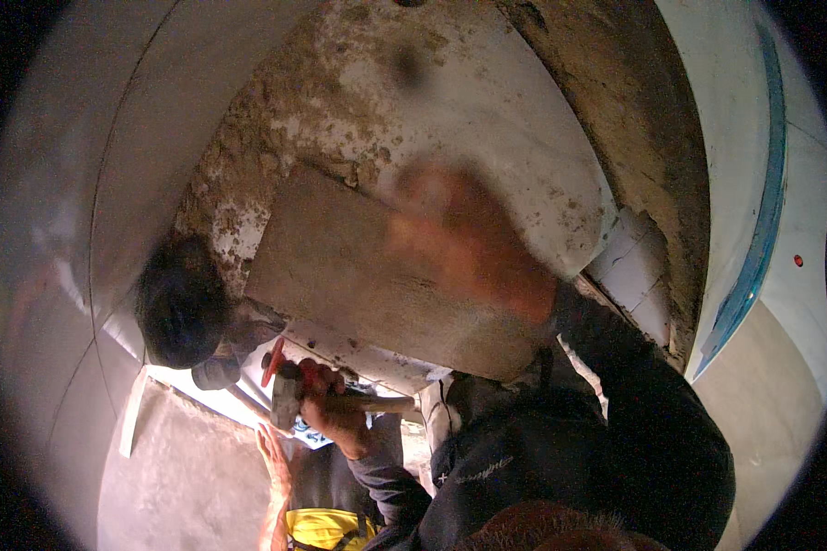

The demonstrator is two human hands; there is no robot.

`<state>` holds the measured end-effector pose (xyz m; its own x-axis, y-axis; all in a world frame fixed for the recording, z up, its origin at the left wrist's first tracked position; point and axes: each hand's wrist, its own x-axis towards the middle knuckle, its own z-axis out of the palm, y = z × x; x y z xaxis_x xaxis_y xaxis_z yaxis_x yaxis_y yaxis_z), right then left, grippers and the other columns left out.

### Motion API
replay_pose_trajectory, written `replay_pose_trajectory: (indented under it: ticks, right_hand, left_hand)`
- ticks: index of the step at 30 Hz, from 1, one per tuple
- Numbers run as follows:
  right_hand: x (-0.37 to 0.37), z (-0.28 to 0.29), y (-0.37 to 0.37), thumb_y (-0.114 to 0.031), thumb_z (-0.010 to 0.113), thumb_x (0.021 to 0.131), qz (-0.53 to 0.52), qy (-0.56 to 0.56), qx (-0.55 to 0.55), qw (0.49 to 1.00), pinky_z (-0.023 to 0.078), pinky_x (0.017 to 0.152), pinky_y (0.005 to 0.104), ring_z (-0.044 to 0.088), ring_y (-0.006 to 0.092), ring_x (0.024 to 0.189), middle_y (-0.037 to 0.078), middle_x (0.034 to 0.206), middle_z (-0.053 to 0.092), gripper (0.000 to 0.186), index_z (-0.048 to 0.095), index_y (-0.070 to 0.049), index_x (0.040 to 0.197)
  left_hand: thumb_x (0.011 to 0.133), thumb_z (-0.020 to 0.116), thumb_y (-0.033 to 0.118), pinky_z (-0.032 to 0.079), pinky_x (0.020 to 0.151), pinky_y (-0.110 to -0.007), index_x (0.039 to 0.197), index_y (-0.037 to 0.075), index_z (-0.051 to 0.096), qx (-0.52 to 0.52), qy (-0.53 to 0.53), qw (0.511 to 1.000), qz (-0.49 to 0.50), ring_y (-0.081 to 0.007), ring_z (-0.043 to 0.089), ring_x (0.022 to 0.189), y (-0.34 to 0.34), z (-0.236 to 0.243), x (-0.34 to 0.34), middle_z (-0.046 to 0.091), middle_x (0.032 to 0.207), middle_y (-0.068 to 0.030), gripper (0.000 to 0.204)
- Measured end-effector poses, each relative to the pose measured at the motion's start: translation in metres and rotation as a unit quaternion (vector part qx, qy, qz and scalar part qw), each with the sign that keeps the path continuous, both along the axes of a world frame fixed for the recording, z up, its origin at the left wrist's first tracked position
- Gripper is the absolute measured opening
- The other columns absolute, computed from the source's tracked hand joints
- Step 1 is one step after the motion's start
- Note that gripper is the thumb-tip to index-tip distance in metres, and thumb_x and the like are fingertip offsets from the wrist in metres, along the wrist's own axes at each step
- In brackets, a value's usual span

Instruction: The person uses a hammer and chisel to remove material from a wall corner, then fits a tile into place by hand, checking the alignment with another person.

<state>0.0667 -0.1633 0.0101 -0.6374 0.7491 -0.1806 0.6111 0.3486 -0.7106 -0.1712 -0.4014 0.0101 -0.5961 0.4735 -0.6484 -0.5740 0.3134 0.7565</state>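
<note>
Both hands busy: left (333,410) gripping hammer (287,390), right (464,241) on slab (340,266).

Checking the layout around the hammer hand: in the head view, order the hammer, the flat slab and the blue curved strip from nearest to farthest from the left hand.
1. The hammer, gripped in the left hand, low in the picture.
2. The flat slab, just above that hand, with the blurred right hand against it.
3. The blue curved strip, far off at the right edge.

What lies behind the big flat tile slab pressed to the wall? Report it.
Around the flat brownish tile slab, rough wall with patchy brown mortar shows. The slab and the blurred right hand cover what lies directly behind it. The left hand holds a hammer below.
</note>
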Motion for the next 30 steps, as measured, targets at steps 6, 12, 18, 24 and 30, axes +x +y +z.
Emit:
replay_pose_trajectory:
  ticks: [6,12,18,24,30]
  right_hand:
    - [0.014,-0.064,0.120,-0.028,0.064,0.090,-0.261,-0.081,0.343,0.899,0.045,0.092,0.0528,0.053,0.0428,0.105,0.026,0.118,0.055,0.049,0.053,0.002,0.127]
    - [-0.022,-0.087,0.153,-0.026,0.063,0.090,-0.146,0.132,0.352,0.915,0.045,0.089,0.0537,0.055,0.0425,0.101,0.023,0.110,0.058,0.039,0.058,0.001,0.118]
    - [-0.015,-0.084,0.170,-0.024,0.058,0.093,-0.184,0.093,0.389,0.898,0.046,0.088,0.0537,0.056,0.0417,0.101,0.022,0.107,0.059,0.027,0.060,-0.002,0.108]
    - [-0.014,-0.071,0.178,-0.024,0.057,0.095,-0.286,0.010,0.386,0.877,0.047,0.085,0.0491,0.056,0.0386,0.101,0.020,0.106,0.060,0.026,0.058,-0.002,0.109]
    - [0.020,-0.089,0.206,-0.030,0.063,0.089,-0.282,-0.049,0.378,0.880,0.043,0.088,0.0513,0.055,0.0393,0.095,0.018,0.095,0.059,0.030,0.060,-0.002,0.097]
  left_hand:
    - [0.078,0.066,0.010,0.046,0.065,-0.028,0.105,0.002,0.059,-0.104,0.181,0.976,-0.060,-0.0159,0.055,0.079,-0.022,-0.019,-0.035,0.059,0.092,-0.0051,0.028]
    - [0.078,0.068,0.011,0.049,0.088,-0.038,0.116,0.000,0.059,-0.142,0.321,0.923,-0.156,-0.0239,0.059,0.099,-0.041,-0.039,-0.050,0.061,0.112,-0.0100,0.041]
    - [0.080,0.070,0.012,0.048,0.089,-0.038,0.116,-0.002,0.060,-0.116,0.349,0.904,-0.220,-0.0225,0.057,0.097,-0.028,-0.040,-0.042,0.062,0.113,-0.0098,0.040]
    - [0.082,0.069,0.019,0.049,0.088,-0.037,0.120,-0.003,0.059,-0.102,0.328,0.915,-0.214,-0.0234,0.059,0.098,-0.009,-0.031,-0.028,0.062,0.117,-0.0115,0.044]
    - [0.086,0.067,0.021,0.048,0.090,-0.038,0.121,-0.004,0.059,-0.131,0.333,0.908,-0.216,-0.0249,0.059,0.100,0.005,-0.017,-0.016,0.062,0.118,-0.0132,0.045]
